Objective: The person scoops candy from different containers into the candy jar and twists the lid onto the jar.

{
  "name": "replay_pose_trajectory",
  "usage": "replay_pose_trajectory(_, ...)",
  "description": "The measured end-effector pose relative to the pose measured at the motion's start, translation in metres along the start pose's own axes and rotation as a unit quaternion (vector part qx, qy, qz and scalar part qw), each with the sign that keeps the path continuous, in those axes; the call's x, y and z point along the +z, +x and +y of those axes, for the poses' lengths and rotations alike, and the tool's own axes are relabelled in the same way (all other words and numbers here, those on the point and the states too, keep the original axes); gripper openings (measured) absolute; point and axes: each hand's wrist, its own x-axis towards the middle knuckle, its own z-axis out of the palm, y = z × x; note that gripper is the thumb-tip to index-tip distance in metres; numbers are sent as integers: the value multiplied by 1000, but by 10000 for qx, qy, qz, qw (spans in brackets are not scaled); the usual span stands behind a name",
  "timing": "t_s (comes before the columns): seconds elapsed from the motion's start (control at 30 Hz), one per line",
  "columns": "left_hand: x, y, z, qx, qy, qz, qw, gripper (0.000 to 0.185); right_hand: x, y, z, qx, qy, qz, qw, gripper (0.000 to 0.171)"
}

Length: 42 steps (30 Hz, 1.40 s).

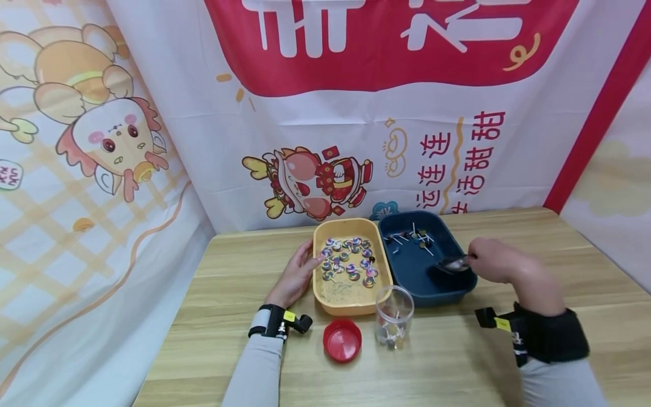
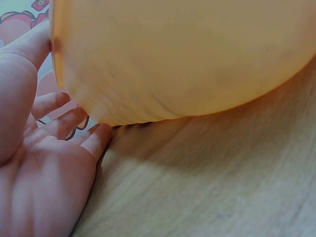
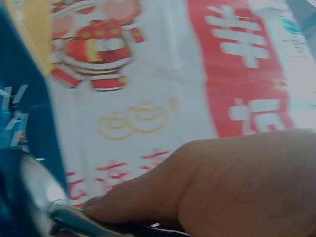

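A yellow tray [image 1: 319, 282] holds sand and several swirled lollipops [image 1: 348, 260]. My left hand [image 1: 297, 274] lies flat against its left wall, fingers straight; the left wrist view shows the palm [image 2: 44, 168] beside the yellow tray's wall [image 2: 187, 54]. Right of it stands a dark blue tray [image 1: 458, 282] with a few lollipops [image 1: 414, 236] at its far end. My right hand [image 1: 495, 259] holds a metal spoon [image 1: 452, 264] over the blue tray's right side; in the right wrist view the fingers [image 3: 148, 195] pinch the spoon [image 3: 37, 190].
A clear jar [image 1: 394, 316] with a few lollipops stands at the front of the trays, its red lid [image 1: 342, 340] lying to its left. The wooden table [image 1: 244, 350] meets a printed banner [image 1: 356, 113] at the back.
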Motion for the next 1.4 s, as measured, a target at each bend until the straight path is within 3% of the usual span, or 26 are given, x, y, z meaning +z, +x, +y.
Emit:
replay_pose_trajectory(0.13,0,1,-2,-16,-32,-22,10000,74,14,23,2,117,47,11,9999,24)
replay_pose_trajectory(0.4,-1,1,-2,-31,-40,-15,10000,72,36,60,2,172,-195,587,9979,27)
replay_pose_trajectory(0.53,-1,1,-1,-16,-18,-18,10000,72,47,72,2,207,-51,732,9971,29)
replay_pose_trajectory(0.8,-1,0,-3,-3,41,7,10000,75,71,91,0,-220,117,1004,9946,35)
replay_pose_trajectory(0.97,0,1,-2,-30,34,21,10000,73,85,96,-2,-103,82,995,9949,28)
replay_pose_trajectory(1.13,0,2,-1,-51,19,-39,10000,74,87,94,0,-175,88,618,9979,18)
replay_pose_trajectory(1.4,-2,1,-2,-69,69,-49,9999,74,86,95,1,-52,240,128,9996,30)
